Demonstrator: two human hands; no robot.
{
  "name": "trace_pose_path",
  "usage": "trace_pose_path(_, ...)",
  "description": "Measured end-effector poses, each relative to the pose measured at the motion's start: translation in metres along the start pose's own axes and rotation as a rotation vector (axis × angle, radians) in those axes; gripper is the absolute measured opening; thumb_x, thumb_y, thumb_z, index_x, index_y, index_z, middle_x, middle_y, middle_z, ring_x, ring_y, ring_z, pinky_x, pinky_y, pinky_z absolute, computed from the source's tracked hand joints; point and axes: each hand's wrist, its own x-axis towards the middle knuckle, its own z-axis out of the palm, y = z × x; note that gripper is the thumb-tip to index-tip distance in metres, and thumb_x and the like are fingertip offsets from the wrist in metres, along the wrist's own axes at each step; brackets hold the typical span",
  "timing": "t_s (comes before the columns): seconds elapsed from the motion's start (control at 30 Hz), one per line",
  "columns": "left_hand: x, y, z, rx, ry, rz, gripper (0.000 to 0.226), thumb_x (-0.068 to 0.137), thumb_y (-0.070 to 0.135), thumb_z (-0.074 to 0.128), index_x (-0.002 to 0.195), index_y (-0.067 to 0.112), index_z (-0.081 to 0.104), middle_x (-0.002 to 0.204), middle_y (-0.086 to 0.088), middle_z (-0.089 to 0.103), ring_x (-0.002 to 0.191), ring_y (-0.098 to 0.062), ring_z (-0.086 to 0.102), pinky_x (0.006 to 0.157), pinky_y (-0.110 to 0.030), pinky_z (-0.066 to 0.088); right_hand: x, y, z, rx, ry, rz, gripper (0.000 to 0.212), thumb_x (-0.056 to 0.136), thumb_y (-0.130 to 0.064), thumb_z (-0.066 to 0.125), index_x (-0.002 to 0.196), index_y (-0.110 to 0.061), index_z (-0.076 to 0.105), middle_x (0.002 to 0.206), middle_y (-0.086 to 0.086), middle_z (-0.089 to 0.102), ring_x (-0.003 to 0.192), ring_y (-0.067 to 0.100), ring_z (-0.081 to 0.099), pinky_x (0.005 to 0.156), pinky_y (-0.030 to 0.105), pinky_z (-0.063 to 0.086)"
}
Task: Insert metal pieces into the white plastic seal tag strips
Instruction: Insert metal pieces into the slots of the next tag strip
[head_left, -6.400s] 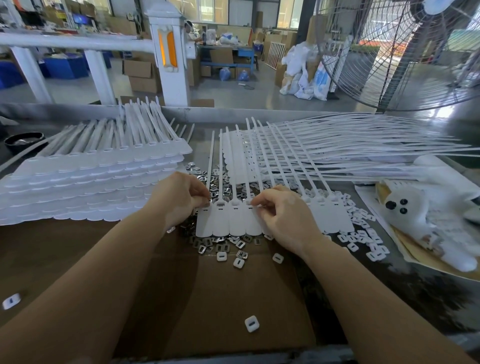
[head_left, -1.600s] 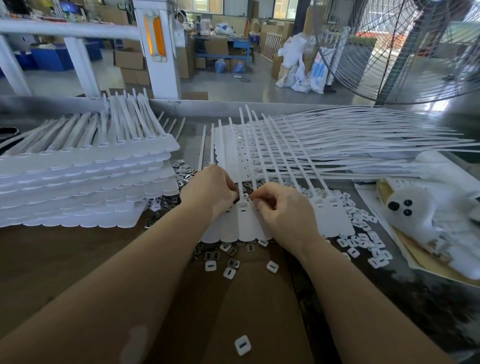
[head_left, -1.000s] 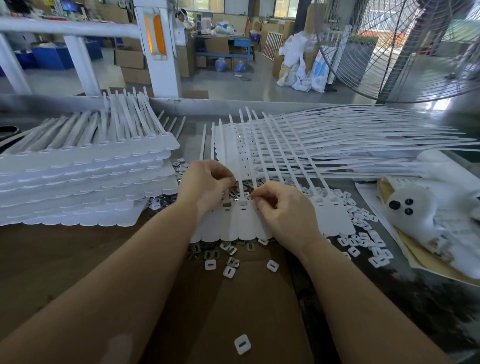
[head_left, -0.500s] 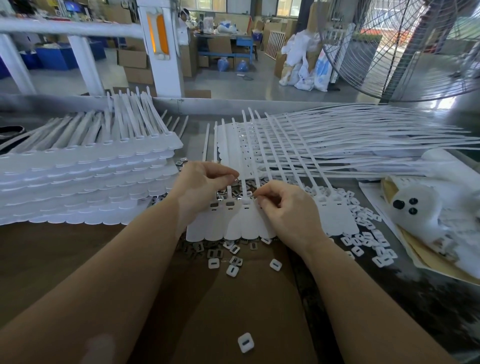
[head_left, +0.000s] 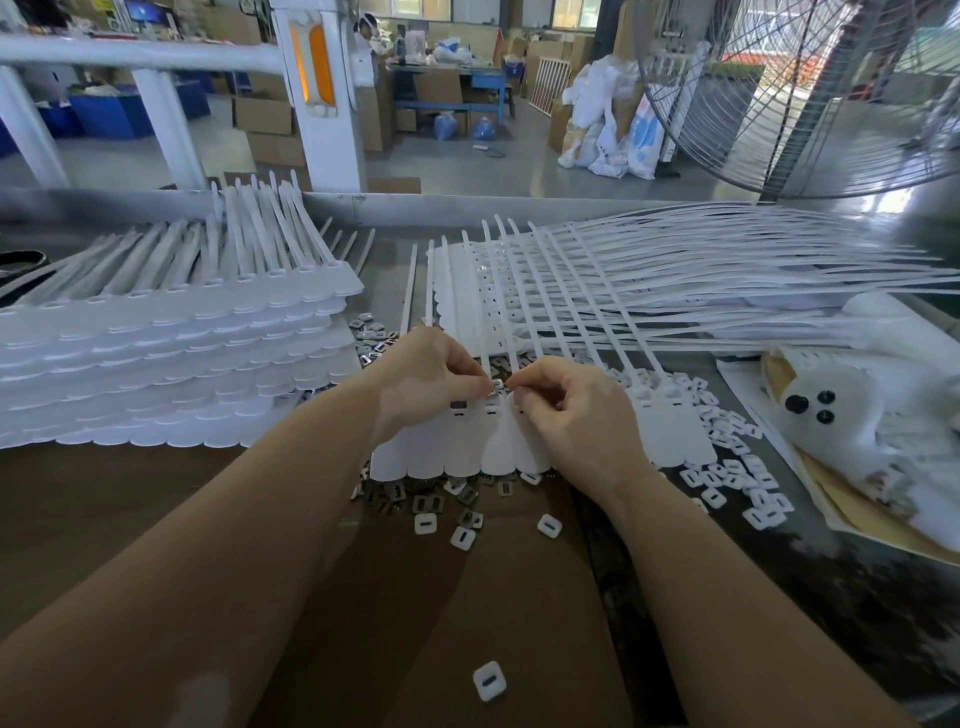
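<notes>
Pinching 1 metal piece between both hands, left hand and right hand, I hold it just above the strip's slot, tails running away from me.

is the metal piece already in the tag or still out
Still out, it seems: the metal piece is pinched between the left hand and right hand, just above the tag strip. Whether it touches the slot, cannot tell.
</notes>
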Motion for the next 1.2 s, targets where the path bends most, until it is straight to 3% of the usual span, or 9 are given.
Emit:
trace_pose_path(0.23, 0.004, 0.009, -0.001, 0.028, -0.062, -0.098, 0.008, 0.078, 0.022, 0.073, 0.079, 0.015, 0.072, 0.072, -0.002, 0.061, 0.063, -0.012, 0.049, 0.053, -0.021, 0.037, -0.001, -0.001, 0.0, 0.012, -0.003, -0.009, 0.013, 0.088, -0.018, 0.06, 0.094, -0.021, 0.07, 0.082, -0.011, 0.065, 0.079, 0.007, 0.059, 0.077, 0.03, 0.05)
trace_pose_path(0.57, 0.01, 0.014, -0.006, 0.105, -0.083, -0.147, 0.011, 0.072, 0.026, 0.079, 0.067, 0.022, 0.069, 0.064, 0.005, 0.059, 0.06, -0.008, 0.05, 0.048, -0.019, 0.036, 0.0, 0.0, 0.001, 0.016, -0.007, -0.001, 0.012, 0.088, -0.019, 0.059, 0.092, -0.025, 0.07, 0.082, -0.014, 0.064, 0.079, 0.005, 0.058, 0.076, 0.029, 0.051)
trace_pose_path(0.77, 0.01, 0.014, -0.009, 0.093, -0.057, -0.146, 0.013, 0.07, 0.028, 0.08, 0.078, 0.019, 0.074, 0.066, 0.005, 0.062, 0.06, -0.005, 0.052, 0.039, -0.013, 0.041, -0.001, 0.001, 0.0, 0.03, 0.001, 0.005, 0.013, 0.087, -0.018, 0.06, 0.091, -0.024, 0.07, 0.08, -0.013, 0.065, 0.078, 0.005, 0.059, 0.074, 0.027, 0.05)
trace_pose_path(0.9, 0.012, 0.01, -0.01, -0.003, 0.015, -0.137, 0.007, 0.078, 0.022, 0.073, 0.083, 0.017, 0.073, 0.063, 0.003, 0.064, 0.047, 0.0, 0.052, 0.036, -0.008, 0.035, 0.0, 0.001, 0.0, 0.031, 0.0, 0.017, 0.012, 0.086, -0.019, 0.06, 0.091, -0.025, 0.07, 0.079, -0.014, 0.064, 0.078, 0.006, 0.058, 0.074, 0.026, 0.049)
trace_pose_path(1.03, 0.012, 0.007, 0.001, -0.008, 0.137, -0.032, 0.005, 0.082, 0.02, 0.07, 0.086, 0.018, 0.073, 0.071, 0.003, 0.066, 0.064, -0.011, 0.059, 0.052, -0.02, 0.047, 0.0, 0.001, 0.0, 0.038, 0.003, 0.015, 0.012, 0.086, -0.019, 0.061, 0.091, -0.024, 0.07, 0.08, -0.013, 0.065, 0.077, 0.005, 0.058, 0.074, 0.025, 0.049)
trace_pose_path(1.2, 0.013, 0.0, 0.003, 0.008, 0.227, -0.045, 0.007, 0.083, 0.017, 0.068, 0.079, 0.022, 0.068, 0.076, 0.005, 0.065, 0.062, -0.01, 0.058, 0.051, -0.021, 0.043, 0.0, 0.002, 0.0, 0.045, 0.01, 0.011, 0.012, 0.086, -0.018, 0.061, 0.091, -0.023, 0.071, 0.079, -0.013, 0.065, 0.078, 0.006, 0.059, 0.075, 0.027, 0.049)
